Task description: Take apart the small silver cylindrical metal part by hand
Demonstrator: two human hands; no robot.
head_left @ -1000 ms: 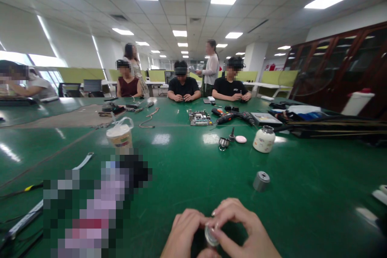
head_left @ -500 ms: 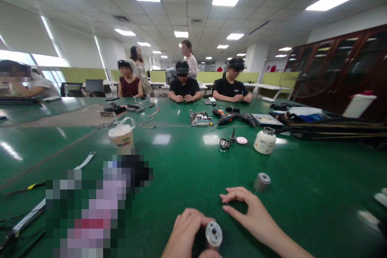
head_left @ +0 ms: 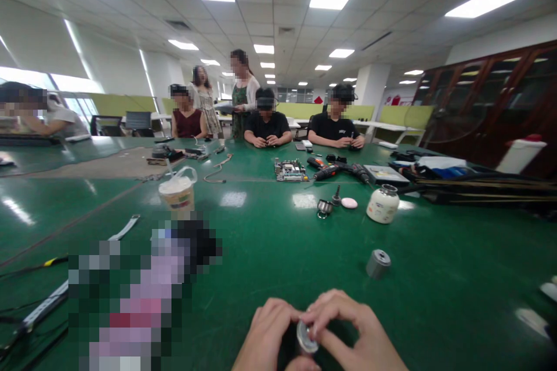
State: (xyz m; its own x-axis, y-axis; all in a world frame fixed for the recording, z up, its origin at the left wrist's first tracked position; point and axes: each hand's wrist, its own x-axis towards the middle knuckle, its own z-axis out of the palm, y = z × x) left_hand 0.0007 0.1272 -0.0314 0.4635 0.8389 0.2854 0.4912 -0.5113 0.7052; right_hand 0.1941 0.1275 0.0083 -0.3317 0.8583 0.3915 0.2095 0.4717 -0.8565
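Near the bottom of the head view stands a small silver cylinder that looks like a motor housing (head_left: 307,341), its round end tilted up. My left hand (head_left: 272,336) is closed around its side, with the thumb low in front. From the right, my right hand (head_left: 343,324) has its fingertips pressed together at the top rim and end face, covering part of it. Whether a small part sits under those fingertips is hidden. A second, similar silver cylinder (head_left: 378,264) stands by itself beyond my right hand.
Farther back are a white jar (head_left: 383,204), a pink disc (head_left: 348,203), a metal strainer-like part (head_left: 324,208), a circuit board (head_left: 290,170) and power drills (head_left: 327,171). A drink cup (head_left: 177,191) and a strap (head_left: 46,307) lie left. Several people sit or stand across the table.
My right hand has moved left and down from beside the second cylinder onto the top of the held one, its fingers closing. My left hand keeps its hold. One standing person has shifted left.
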